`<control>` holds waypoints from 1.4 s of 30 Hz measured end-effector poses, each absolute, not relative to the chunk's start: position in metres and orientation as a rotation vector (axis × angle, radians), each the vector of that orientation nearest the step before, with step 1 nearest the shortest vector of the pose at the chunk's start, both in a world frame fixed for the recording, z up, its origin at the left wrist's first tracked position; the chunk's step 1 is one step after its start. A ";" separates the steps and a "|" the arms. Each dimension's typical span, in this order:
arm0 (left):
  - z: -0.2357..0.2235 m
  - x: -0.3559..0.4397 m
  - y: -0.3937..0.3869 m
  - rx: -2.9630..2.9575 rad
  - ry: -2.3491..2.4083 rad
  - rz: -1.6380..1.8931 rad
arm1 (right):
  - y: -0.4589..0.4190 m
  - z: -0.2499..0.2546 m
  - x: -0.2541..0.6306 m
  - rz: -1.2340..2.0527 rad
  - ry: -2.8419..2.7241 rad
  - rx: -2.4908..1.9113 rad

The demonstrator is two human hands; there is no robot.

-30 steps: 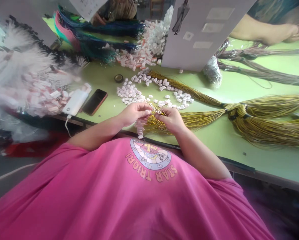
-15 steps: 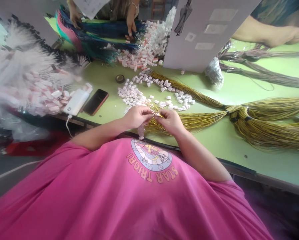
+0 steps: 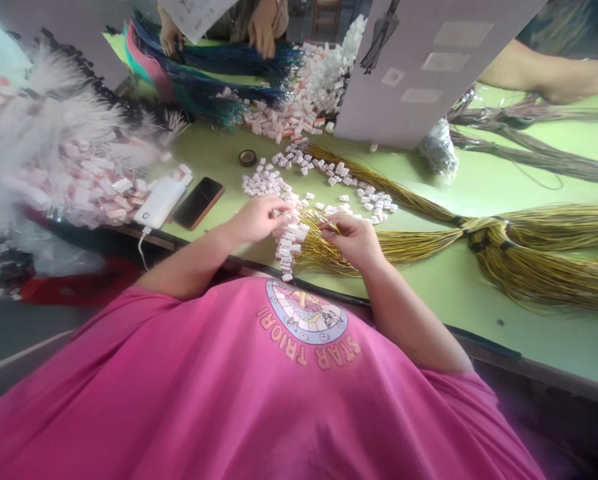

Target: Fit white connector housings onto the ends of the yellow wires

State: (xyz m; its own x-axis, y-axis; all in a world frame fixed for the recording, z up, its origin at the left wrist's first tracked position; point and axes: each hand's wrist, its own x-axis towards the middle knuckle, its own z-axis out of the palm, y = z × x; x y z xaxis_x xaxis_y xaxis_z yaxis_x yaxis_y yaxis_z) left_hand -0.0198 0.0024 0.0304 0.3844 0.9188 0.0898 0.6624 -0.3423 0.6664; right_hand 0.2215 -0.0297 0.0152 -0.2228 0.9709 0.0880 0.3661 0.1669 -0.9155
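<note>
As seen in the head view, the yellow wire bundle (image 3: pixel 413 245) is laid on the table (image 3: pixel 543 340), long axis roughly left-right, loose ends pointed left, black-tied part right. Thin wires (image 3: pixel 321 220) are pinched in the right hand's (image 3: pixel 327 225) nearly closed fingers. The left hand's (image 3: pixel 285 212) fingers are slightly parted at the white connectors (image 3: pixel 289 248); grip can't be confirmed.

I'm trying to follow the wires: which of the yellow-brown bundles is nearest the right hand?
The near bundle, whose ends fan out beside the right hand; the far bundle slants away past the scattered white pieces.
</note>
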 end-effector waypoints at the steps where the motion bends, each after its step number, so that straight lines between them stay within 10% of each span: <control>1: 0.025 -0.033 0.015 2.151 1.475 0.671 | -0.029 0.014 0.222 1.065 -1.669 -1.274; 9: -0.025 -0.086 0.075 2.032 1.809 0.624 | -0.033 0.014 0.221 1.283 -1.622 -1.312; 21: 0.041 -0.004 -0.002 1.441 1.133 0.710 | -0.038 0.022 0.217 1.096 -1.721 -1.382; 42: 0.027 0.029 -0.022 1.528 1.085 0.749 | -0.040 0.026 0.213 1.109 -1.851 -1.475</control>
